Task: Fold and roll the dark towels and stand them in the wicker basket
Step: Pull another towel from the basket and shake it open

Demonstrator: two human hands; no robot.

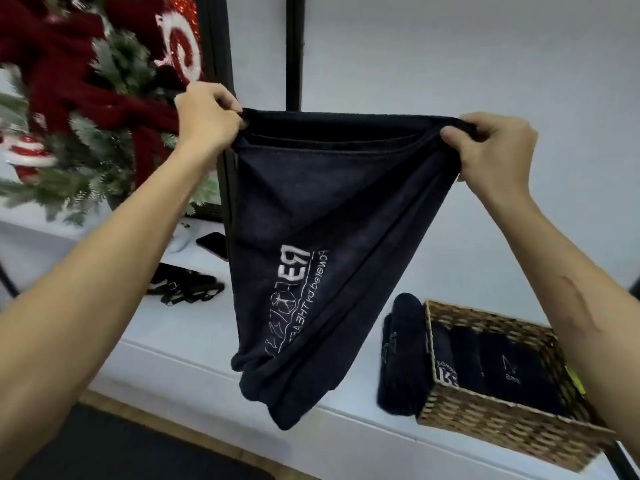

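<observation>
A dark navy towel [329,209] with white lettering hangs in the air, folded over, its lower end dangling above the white table. My left hand [207,116] pinches its top left corner and my right hand [495,150] pinches the top right corner, holding the top edge taut. At the lower right stands the wicker basket [502,420] with several rolled dark towels [498,365] inside. Another rolled dark towel [401,355] lies on the table against the basket's left wall.
The white table [166,362] runs under the towel. A black phone [213,244] and a bundle of black straps [183,284] lie at its back left. A decorated Christmas tree [86,98] fills the upper left. Black posts [294,50] stand against the white wall.
</observation>
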